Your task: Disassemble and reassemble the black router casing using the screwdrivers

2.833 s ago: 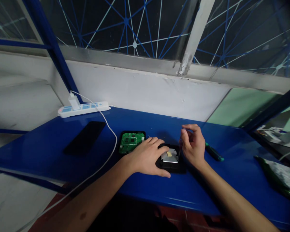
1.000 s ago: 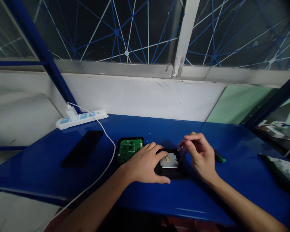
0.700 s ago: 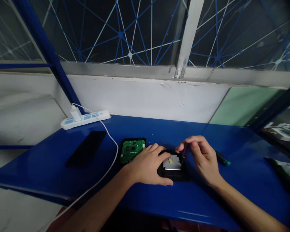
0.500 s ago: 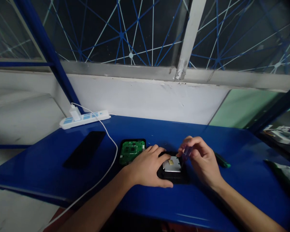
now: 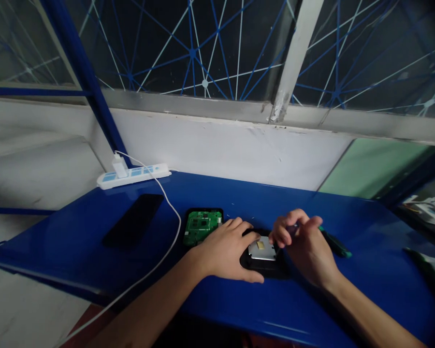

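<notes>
My left hand (image 5: 227,249) lies over the left side of a black plastic case (image 5: 264,267), its fingers at the far edge and its thumb along the near side, gripping it. Inside the case sits a silver metal plate (image 5: 266,253) with a small yellowish pad (image 5: 260,245) on top. Above the right edge of the plate, my right hand (image 5: 308,246) is closed around a screwdriver with a purple see-through handle (image 5: 293,229). The fingers mostly hide the handle, and its tip is hard to make out. To the left, a green circuit board (image 5: 203,223) rests in a black shell.
A black phone-like slab (image 5: 132,220) lies on the blue table (image 5: 217,307). A white cable (image 5: 179,224) runs from a plug in the power strip (image 5: 134,175). Right of my right hand lies a green-and-black object (image 5: 336,244). A white wall (image 5: 217,145) rises behind.
My right hand has turned around the screwdriver, its fingers now covering more of the purple handle. My left hand stays on the case. The whole view has shifted slightly.
</notes>
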`<state>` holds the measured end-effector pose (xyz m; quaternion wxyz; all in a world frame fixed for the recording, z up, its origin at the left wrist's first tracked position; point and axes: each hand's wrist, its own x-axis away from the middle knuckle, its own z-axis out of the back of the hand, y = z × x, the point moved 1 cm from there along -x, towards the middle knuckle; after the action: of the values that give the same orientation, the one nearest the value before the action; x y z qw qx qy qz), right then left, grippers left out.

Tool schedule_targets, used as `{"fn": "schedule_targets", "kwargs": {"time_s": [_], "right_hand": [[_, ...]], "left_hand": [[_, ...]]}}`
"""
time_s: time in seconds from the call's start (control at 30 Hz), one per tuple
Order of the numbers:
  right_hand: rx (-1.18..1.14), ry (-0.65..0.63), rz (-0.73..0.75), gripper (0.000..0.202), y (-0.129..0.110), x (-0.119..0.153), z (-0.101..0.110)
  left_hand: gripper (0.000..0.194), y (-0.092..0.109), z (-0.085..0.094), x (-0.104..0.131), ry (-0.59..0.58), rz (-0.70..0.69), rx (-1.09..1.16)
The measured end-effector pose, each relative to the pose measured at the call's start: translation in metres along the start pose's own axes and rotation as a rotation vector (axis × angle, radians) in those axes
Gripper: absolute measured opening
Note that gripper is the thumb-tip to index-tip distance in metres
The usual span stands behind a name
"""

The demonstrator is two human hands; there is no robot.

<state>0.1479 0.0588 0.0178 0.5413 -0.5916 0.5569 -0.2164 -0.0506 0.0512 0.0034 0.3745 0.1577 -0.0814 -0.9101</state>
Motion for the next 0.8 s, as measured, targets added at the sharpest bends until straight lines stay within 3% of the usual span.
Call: {"fn": "schedule_targets", "kwargs": {"time_s": [0.17,0.3,0.4,0.53,0.7,0.8], "right_hand": [[0.098,0.011,-0.037,0.029,-0.005,0.002,0.004],[0.021,0.085,-0.090,0.027,-0.004,0.002,0.001],[0.010,0.112,-0.061,0.026,-0.002,0.000,0.001],[0.090,0.130,0.041,0.038,-0.004,-0.001,0.007],[0.235,0.134,0.120,0.019,-0.007,0.000,0.016],[0.267,0.160,0.120,0.017,-0.006,-0.001,0.018]], "left_hand": [[0.080,0.000,0.001,0.000,-0.015,0.001,0.012],[0.081,0.000,0.000,0.001,-0.019,0.007,0.006],[0.082,-0.001,-0.001,0.001,-0.010,0.001,-0.009],[0.083,-0.001,-0.001,0.001,-0.018,-0.005,-0.007],[0.082,0.001,0.001,0.001,-0.029,-0.002,-0.011],[0.081,0.001,0.001,0.001,-0.029,-0.008,-0.017]]}}
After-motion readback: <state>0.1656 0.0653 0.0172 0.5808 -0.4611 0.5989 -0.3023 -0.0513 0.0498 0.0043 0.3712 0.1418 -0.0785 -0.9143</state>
